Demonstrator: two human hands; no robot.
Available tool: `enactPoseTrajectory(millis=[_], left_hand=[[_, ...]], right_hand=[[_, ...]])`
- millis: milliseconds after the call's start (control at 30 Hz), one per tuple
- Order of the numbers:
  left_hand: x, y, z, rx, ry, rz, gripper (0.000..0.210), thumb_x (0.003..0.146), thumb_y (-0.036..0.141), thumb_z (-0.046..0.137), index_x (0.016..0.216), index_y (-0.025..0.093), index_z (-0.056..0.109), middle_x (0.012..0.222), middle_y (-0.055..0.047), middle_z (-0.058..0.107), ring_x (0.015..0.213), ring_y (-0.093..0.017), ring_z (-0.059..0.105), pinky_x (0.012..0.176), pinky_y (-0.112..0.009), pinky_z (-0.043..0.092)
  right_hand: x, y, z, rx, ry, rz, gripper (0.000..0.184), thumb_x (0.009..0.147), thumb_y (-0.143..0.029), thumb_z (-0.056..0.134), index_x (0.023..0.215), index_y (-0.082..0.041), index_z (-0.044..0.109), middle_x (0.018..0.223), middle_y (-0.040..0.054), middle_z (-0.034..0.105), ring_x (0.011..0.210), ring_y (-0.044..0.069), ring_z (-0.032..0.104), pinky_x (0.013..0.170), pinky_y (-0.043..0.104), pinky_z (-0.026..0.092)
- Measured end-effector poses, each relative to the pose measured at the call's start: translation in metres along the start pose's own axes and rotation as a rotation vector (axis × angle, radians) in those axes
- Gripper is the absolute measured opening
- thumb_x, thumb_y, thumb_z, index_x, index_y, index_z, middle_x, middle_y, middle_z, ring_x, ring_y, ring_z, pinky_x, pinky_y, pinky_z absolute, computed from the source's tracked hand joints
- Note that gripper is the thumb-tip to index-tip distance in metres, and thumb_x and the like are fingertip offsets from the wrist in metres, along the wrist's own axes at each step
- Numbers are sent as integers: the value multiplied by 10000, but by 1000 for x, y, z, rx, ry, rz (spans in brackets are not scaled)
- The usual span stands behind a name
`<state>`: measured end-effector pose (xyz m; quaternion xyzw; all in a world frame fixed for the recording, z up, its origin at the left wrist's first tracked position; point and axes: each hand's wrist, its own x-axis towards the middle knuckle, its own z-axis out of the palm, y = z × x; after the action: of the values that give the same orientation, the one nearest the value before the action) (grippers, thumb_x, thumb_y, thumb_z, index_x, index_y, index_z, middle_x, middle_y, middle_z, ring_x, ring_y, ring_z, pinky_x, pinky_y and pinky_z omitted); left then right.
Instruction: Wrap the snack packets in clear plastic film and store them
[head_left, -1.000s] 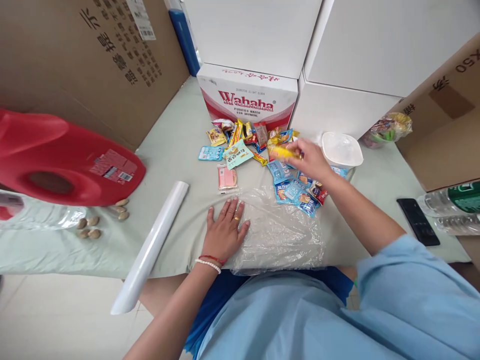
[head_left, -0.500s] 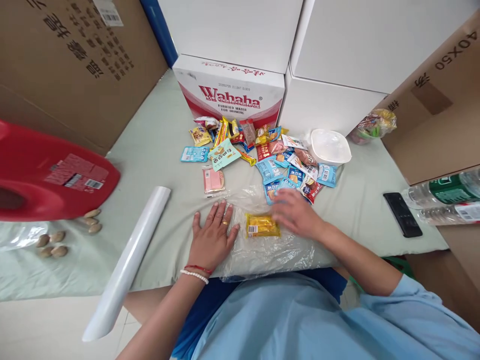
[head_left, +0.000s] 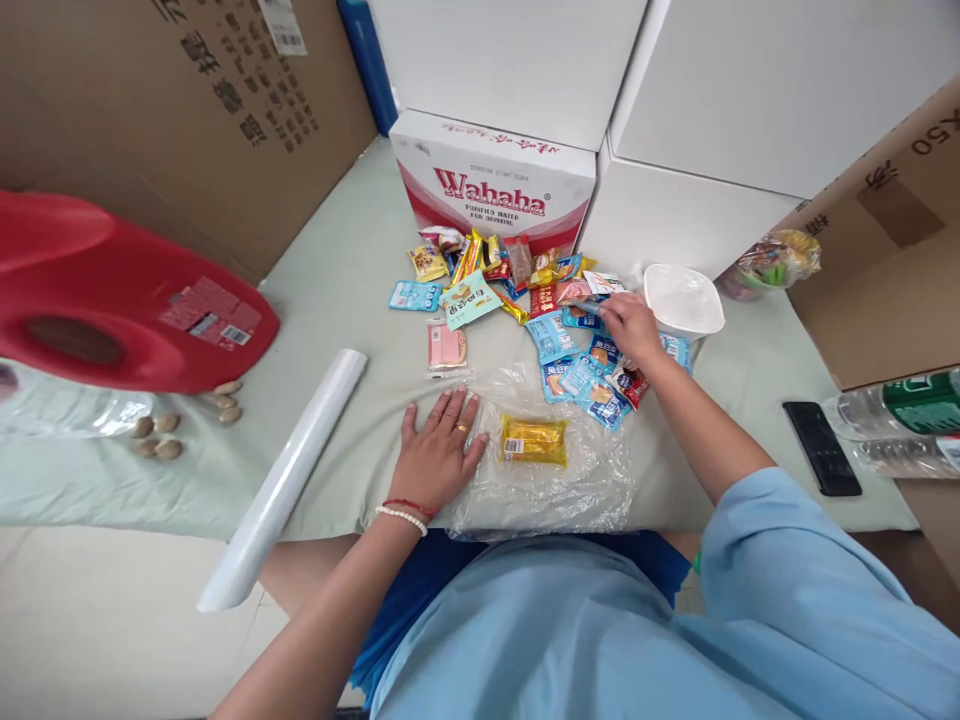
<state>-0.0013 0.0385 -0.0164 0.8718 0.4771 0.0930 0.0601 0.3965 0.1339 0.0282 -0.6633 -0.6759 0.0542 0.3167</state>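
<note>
My left hand lies flat with its fingers spread, partly on the left edge of a clear plastic bag. To its right, a yellow snack packet rests on that bag. My right hand reaches into the right side of the snack pile, its fingers drawn together beside a blue snack packet. Whatever the fingertips may hold is hidden. More blue packets and a dark red packet lie around it. A pink snack packet sits beyond my left hand.
A white bowl stands right of the pile, before white boxes and a Wahaha carton. At left are a white roll, a red jug and several brown nuts. A phone and bottles lie at right.
My right hand has moved from beside the yellow packet up and right into the pile. Blue packets lie nearer the clear bag's far edge. My left hand stays flat; the view has shifted.
</note>
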Motion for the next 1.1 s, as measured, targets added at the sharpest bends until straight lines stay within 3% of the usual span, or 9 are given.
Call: enactPoseTrajectory(millis=[67,133,300,400,467,633,800,933,1100], left_hand=[[0,0,0,-18,2,-5,607,1077,473,362,1634,232,379,1710,-106,336,1582,-304,349,1303,-652,65],[0,0,-1,-40,2,-4,606,1073,470,378,1635,243,378,1710,-105,340,1584,-308,344,1304,-653,65],[0,1,-1,-72,9,-7,603,1070,466,388,1637,262,378,1707,-112,348,1581,-319,351,1302,-658,69],[0,1,-1,-86,18,-1,604,1069,463,394,1635,253,383,1702,-122,359,1575,-333,360,1296,-679,77],[-1,1,-2,-95,23,3,602,1067,460,399,1632,251,389,1699,-126,365,1573,-339,363,1293,-686,81],[-1,1,-2,-91,28,5,592,1075,470,383,1620,240,410,1697,-123,369,1573,-324,365,1297,-676,78],[-2,1,-2,-84,29,-4,588,1084,477,356,1613,228,421,1706,-114,350,1586,-303,341,1308,-652,60],[-2,2,-3,-100,17,-7,589,1081,476,358,1621,245,410,1705,-111,355,1589,-304,336,1310,-651,58],[-2,2,-3,-85,5,-12,603,1082,476,352,1631,230,384,1716,-107,330,1595,-297,323,1310,-658,50]], right_hand=[[-8,-6,-13,239,144,73,392,1035,-558,504,1031,-221,705,939,58,702,924,244,632,877,393,518],[-18,-22,-26,462,154,138,413,1023,-630,496,1062,-252,658,857,10,642,776,201,605,732,332,513],[-55,-93,-35,578,-371,100,340,997,-552,596,1002,-220,671,800,-16,624,686,151,569,649,269,470],[-75,-124,-14,512,-638,-83,307,1043,-444,530,1041,-199,715,920,16,719,821,170,650,763,281,502],[-84,-131,5,426,-702,-194,301,1065,-382,491,1105,-201,728,998,43,754,911,192,678,840,305,507],[-88,-124,34,142,-582,-388,344,1048,-429,571,1229,-176,718,1066,128,741,1018,273,640,975,434,478],[-104,-127,12,169,-423,-351,477,1051,-507,550,1406,-192,595,1293,160,661,1201,292,592,1045,466,488],[-136,-134,2,28,-514,-394,740,928,-525,742,1549,-228,471,1502,175,532,1388,354,476,1166,551,415],[-153,-135,10,-168,-596,-346,702,891,-203,733,1552,-215,497,1408,174,595,1317,366,491,1119,571,437]])
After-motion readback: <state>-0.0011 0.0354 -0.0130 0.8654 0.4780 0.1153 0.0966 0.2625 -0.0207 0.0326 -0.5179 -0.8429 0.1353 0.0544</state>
